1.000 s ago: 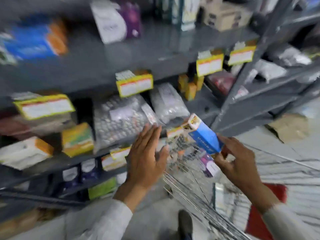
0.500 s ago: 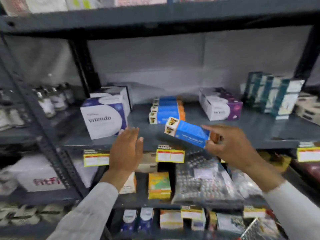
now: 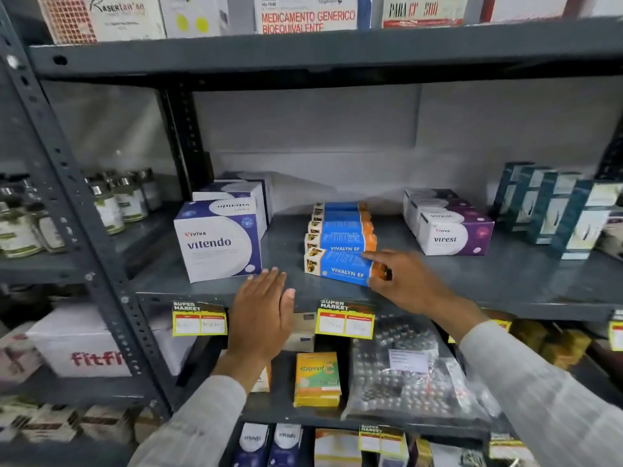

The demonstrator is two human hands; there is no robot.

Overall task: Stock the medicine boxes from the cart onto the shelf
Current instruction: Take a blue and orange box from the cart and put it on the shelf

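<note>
Right hand (image 3: 401, 281): closed on the orange right end of the front Vivalyn EF box (image 3: 338, 267); index finger laid along the box's top edge; white sleeve runs to the lower right corner
Left hand (image 3: 261, 318): open, flat, fingers together, holding nothing; raised in front of the shelf edge (image 3: 472, 306), left of the right hand; fingertips reach just above the edge
Front Vivalyn EF box: blue with orange end, lying flat on the shelf surface at the front of the row, between the two hands
Vivalyn EF row (image 3: 341, 227): four like boxes lined up directly behind the front box, beyond the right hand's fingertips
Vitendo box (image 3: 218, 242): white and purple, upright, just beyond and left of the left hand; more of the same behind it
Virest boxes (image 3: 450, 227): purple and white, beyond and right of the right hand
Price tags (image 3: 344, 320): yellow, fixed to the shelf edge; one below the right hand, one (image 3: 199, 320) left of the left hand
Teal boxes (image 3: 553, 210): upright, far right of the right hand
</note>
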